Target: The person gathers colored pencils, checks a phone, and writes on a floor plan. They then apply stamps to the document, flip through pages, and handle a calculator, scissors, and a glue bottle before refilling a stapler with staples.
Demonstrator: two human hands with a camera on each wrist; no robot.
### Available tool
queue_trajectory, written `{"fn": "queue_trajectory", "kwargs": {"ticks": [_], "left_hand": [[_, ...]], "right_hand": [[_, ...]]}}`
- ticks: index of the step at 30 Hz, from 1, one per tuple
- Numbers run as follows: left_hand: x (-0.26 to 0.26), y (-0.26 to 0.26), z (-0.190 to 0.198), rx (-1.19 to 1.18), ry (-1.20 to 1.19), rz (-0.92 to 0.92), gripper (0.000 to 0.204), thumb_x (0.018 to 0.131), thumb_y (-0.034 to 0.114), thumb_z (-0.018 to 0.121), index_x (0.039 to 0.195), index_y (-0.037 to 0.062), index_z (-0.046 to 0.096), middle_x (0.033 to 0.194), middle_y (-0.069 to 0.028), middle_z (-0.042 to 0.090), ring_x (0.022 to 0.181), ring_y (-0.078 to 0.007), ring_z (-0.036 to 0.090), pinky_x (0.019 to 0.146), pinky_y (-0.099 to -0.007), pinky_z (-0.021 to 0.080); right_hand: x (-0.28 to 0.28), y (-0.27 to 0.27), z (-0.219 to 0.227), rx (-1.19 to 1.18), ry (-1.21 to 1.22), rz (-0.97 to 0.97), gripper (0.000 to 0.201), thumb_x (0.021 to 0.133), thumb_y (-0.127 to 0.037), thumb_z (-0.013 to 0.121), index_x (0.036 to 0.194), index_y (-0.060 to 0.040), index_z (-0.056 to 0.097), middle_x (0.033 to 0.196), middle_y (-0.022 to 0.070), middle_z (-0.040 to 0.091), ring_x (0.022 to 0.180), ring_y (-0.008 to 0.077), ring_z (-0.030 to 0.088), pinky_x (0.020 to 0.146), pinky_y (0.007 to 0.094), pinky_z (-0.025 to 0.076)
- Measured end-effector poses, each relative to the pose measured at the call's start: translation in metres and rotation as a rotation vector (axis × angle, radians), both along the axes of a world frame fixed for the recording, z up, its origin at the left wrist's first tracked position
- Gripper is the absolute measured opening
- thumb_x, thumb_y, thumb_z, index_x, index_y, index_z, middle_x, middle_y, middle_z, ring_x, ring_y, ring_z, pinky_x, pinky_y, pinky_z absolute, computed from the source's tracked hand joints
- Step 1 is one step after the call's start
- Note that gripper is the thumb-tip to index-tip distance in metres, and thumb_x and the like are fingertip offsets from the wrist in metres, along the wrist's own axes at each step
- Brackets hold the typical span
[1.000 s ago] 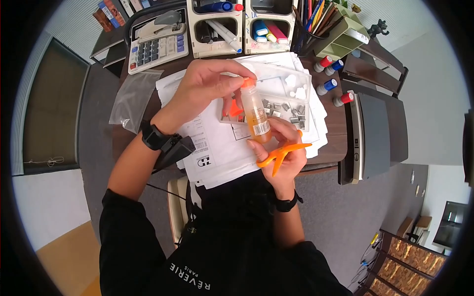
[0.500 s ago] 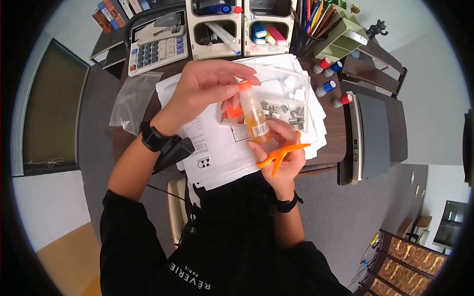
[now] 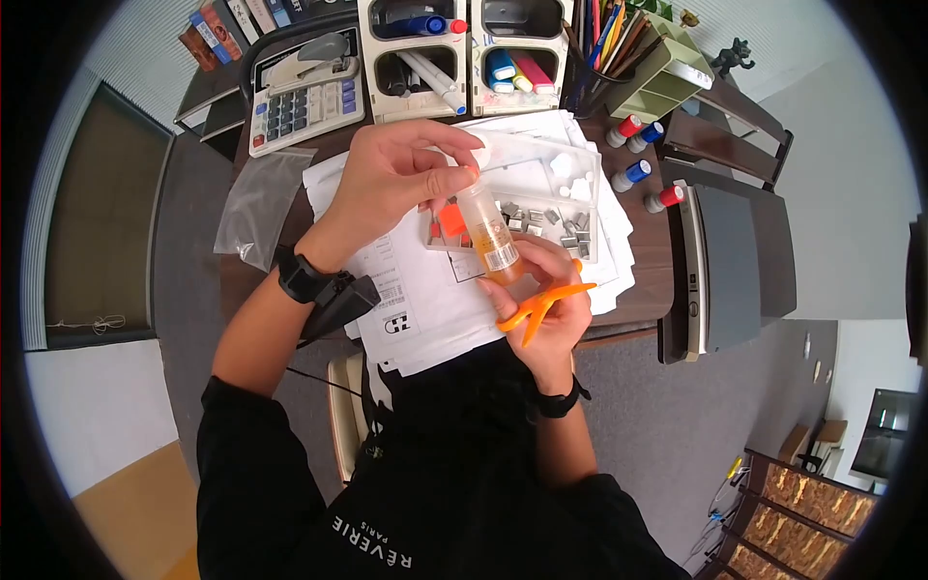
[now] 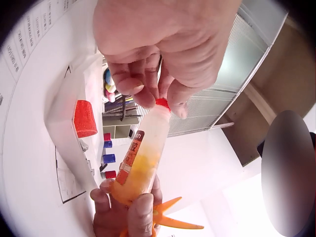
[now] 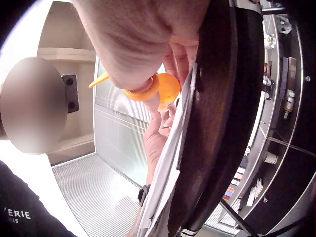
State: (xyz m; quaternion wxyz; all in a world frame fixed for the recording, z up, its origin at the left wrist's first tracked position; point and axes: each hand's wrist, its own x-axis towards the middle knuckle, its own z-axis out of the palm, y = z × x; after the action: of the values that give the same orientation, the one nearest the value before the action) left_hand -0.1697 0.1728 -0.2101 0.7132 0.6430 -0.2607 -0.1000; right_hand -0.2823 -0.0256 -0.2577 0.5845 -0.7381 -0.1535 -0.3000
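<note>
A translucent bottle (image 3: pixel 488 227) with orange liquid is held tilted over the papers. My left hand (image 3: pixel 391 184) pinches its small red-orange top (image 4: pixel 162 103) between thumb and fingers. Round the bottle's lower end curl the fingers and thumb of my right hand (image 3: pixel 546 324), and orange scissors (image 3: pixel 543 307) hang on that hand. Behind the bottle lies an open clear plastic case (image 3: pixel 592 217) with small metal pieces (image 3: pixel 570 232). An orange-red piece (image 4: pixel 85 119) sits at the case's near left part.
Papers (image 3: pixel 425 329) lie under the case. Around them are a plastic bag (image 3: pixel 256 208), a calculator (image 3: pixel 300 106), pen holders (image 3: pixel 416 97), a pencil cup (image 3: pixel 592 87), several red- and blue-capped small bottles (image 3: pixel 631 174) and a dark grey device (image 3: pixel 730 271) at the right.
Both hands and the bottle have shifted slightly to the left in the head view, and the desk items have shifted a little too. The left fingers have closed nearer round the bottle's top.
</note>
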Motion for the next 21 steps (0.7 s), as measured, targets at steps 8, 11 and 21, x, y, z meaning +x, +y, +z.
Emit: {"fn": "queue_trajectory", "kwargs": {"ticks": [8, 11, 21], "left_hand": [[-0.0027, 0.0009, 0.0032, -0.119, -0.012, -0.102, 0.032, 0.093, 0.005, 0.066, 0.123, -0.0041, 0.063, 0.115, -0.0204, 0.07, 0.062, -0.0082, 0.059, 0.056, -0.0218, 0.05], [-0.0038, -0.0032, 0.0042, -0.172, -0.017, -0.052, 0.034, 0.092, 0.005, 0.068, 0.125, -0.0035, 0.062, 0.116, -0.0194, 0.07, 0.062, -0.0078, 0.059, 0.056, -0.0222, 0.05], [-0.0025, -0.0001, 0.0015, -0.034, 0.002, -0.017, 0.035, 0.092, 0.005, 0.068, 0.124, -0.0052, 0.061, 0.114, -0.0178, 0.071, 0.061, -0.0071, 0.058, 0.056, -0.0208, 0.048]], "right_hand": [[0.0003, 0.0013, -0.0013, 0.052, 0.011, 0.003, 0.049, 0.071, -0.004, 0.089, 0.112, 0.0, 0.062, 0.112, 0.0195, 0.071, 0.103, 0.0273, 0.069, 0.088, 0.0347, 0.054], [-0.0002, -0.0011, 0.0021, -0.017, 0.003, -0.009, 0.049, 0.071, -0.004, 0.089, 0.112, 0.0001, 0.062, 0.112, 0.0199, 0.07, 0.103, 0.0275, 0.069, 0.089, 0.0348, 0.054], [-0.0023, 0.0014, -0.0007, 0.031, 0.037, -0.004, 0.05, 0.071, -0.005, 0.089, 0.112, 0.001, 0.062, 0.112, 0.0197, 0.07, 0.103, 0.0277, 0.069, 0.09, 0.0348, 0.054]]}}
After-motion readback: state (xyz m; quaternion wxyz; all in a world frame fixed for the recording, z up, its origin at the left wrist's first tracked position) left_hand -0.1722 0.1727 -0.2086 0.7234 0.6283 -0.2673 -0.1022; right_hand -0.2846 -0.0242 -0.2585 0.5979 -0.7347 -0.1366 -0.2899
